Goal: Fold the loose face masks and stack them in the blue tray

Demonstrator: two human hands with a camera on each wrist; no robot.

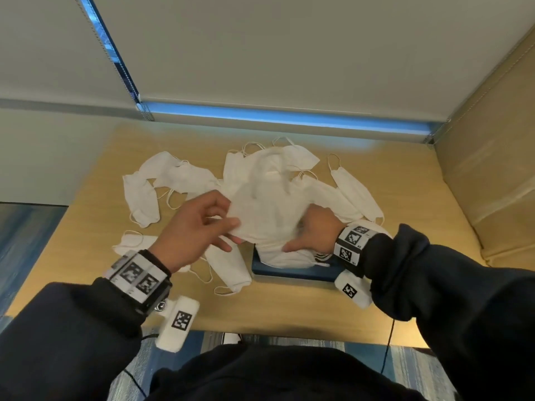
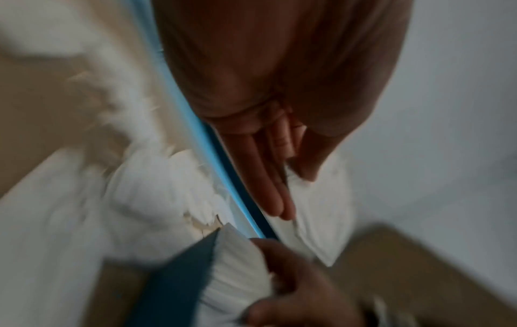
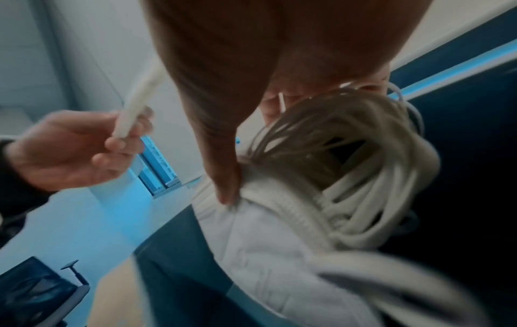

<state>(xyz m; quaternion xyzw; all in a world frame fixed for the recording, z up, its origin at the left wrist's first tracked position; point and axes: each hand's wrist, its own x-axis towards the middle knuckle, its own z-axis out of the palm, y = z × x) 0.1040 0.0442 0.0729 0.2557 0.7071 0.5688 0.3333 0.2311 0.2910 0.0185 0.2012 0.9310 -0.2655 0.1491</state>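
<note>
Two hands share one mask (image 1: 260, 221); left hand (image 1: 192, 227) pinches its edge, right hand (image 1: 311, 233) grips opp. side over blue tray (image 1: 289, 273); probably light, limp, soft; best held at edges, not ear loops.

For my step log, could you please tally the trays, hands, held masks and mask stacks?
Blue rectangular tray: 1
Bare hands, left hand and right hand: 2
White fabric face mask pinched by the left hand: 1
Stack of folded white masks gripped by the right hand: 1
Total: 5
Loose masks overlap, uncounted.
</note>
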